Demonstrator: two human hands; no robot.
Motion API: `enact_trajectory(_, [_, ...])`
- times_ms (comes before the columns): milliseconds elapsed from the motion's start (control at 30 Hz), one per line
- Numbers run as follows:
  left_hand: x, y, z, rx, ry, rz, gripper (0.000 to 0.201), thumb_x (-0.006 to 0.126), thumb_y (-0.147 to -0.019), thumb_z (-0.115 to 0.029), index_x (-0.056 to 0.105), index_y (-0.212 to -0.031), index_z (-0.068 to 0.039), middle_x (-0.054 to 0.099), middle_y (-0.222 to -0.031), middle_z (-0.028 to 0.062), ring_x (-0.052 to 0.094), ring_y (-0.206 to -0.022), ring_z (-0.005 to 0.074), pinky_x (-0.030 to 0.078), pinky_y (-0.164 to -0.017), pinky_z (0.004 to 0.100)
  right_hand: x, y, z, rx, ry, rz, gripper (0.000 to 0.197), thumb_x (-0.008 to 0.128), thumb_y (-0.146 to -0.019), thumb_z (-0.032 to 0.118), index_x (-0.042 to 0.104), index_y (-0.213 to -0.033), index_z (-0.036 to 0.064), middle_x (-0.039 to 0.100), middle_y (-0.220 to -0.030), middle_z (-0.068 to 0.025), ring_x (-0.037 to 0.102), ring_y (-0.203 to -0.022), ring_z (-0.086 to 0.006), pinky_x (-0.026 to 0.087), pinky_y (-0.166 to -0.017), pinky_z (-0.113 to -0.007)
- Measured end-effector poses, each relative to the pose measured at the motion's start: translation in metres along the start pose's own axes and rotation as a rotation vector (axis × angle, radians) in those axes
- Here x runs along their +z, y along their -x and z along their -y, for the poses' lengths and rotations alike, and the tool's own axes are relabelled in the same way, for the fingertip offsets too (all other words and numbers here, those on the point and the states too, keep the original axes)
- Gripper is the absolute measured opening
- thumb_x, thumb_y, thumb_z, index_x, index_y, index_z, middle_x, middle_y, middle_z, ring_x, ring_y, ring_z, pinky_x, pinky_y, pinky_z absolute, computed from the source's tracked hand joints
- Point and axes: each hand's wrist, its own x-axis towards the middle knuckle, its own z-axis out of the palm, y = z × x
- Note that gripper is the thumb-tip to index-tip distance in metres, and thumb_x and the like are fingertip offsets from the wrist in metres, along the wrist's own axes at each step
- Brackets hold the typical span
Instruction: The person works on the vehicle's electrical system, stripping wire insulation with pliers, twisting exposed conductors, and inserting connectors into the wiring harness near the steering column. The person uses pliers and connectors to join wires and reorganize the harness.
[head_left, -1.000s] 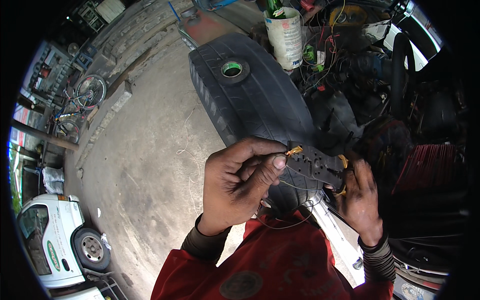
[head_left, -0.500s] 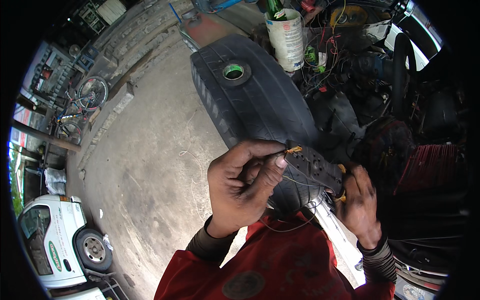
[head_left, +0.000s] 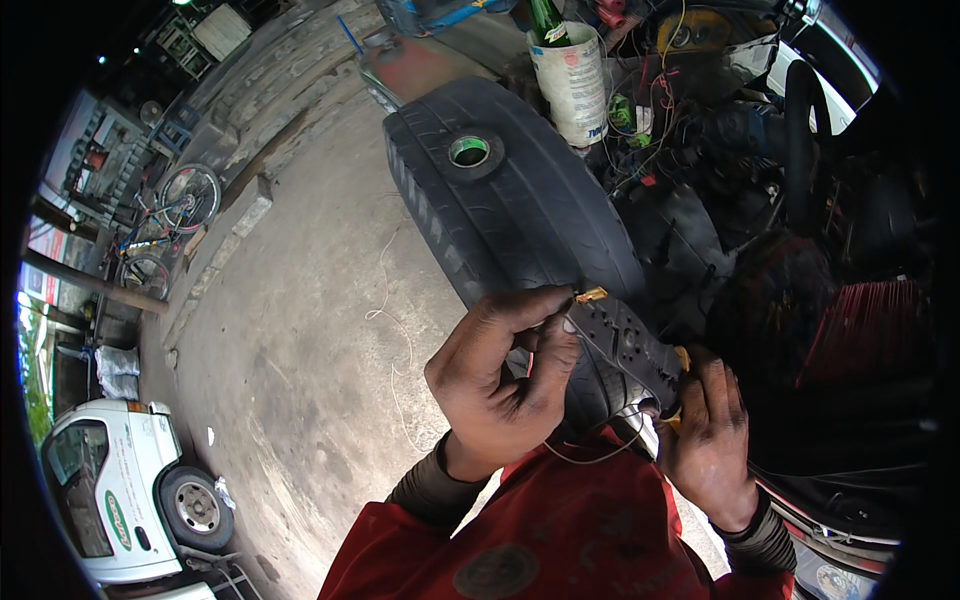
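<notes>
My right hand [head_left: 708,430] is wrapped round the yellow handles of a dark, flat crimping tool [head_left: 632,345] with a row of holes in its head. My left hand [head_left: 510,375] is closed in a pinch on a small brass-coloured wire terminal [head_left: 592,295], held at the tip of the tool's jaws. From beneath the left fingers a thin wire [head_left: 590,461] loops down and back up toward the right hand. Whether the jaws bite on the terminal cannot be made out. Both hands are above the near end of a black tyre [head_left: 530,200].
A roll of tape [head_left: 470,151] lies on the tyre. Behind it stands a white tub [head_left: 572,85] holding a green bottle [head_left: 547,22]. Tangled wires [head_left: 655,150] and dark engine parts fill the right side. A white truck [head_left: 110,490] and bicycles [head_left: 185,200] are at left.
My left hand has shifted slightly right and down, and my right hand slightly down, with the crimping tool tilting more steeply. The terminal remains at the tool's tip.
</notes>
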Motion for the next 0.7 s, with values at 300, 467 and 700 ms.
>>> enact_trajectory(300, [-0.001,0.000,-0.003,-0.174,0.174,-0.054,0.018,0.075,-0.089,0.006,0.072,-0.107,0.003,0.072,-0.086,0.0063,0.064,-0.069,0.0055,0.050,-0.060,0.0204,0.009,0.000,-0.011,-0.024,-0.012,-0.036,0.057,0.072,-0.063,-0.008,0.059,-0.119,-0.0103,0.056,-0.126,-0.0241,0.060,-0.106,-0.0429,0.053,-0.088,-0.048])
enact_trajectory(467, [-0.009,-0.002,-0.004,-0.246,0.361,0.049,0.017,0.071,-0.093,0.006,0.069,-0.110,0.006,0.072,-0.088,0.0083,0.067,-0.071,0.0075,0.053,-0.063,0.0206,0.007,-0.005,-0.012,0.005,0.068,-0.026,0.068,0.063,-0.059,-0.011,0.056,-0.127,-0.0102,0.050,-0.141,-0.0260,0.052,-0.125,-0.0470,0.045,-0.103,-0.053])
enact_trajectory(700, [-0.007,0.002,-0.002,-0.281,0.384,0.148,0.021,0.071,-0.093,0.005,0.068,-0.113,0.007,0.072,-0.096,0.0121,0.070,-0.077,0.0099,0.056,-0.066,0.0241,0.008,-0.019,-0.013,0.033,0.119,-0.046,0.047,0.066,-0.069,-0.002,0.057,-0.114,-0.0133,0.032,-0.159,-0.0342,0.036,-0.143,-0.0556,0.030,-0.114,-0.068])
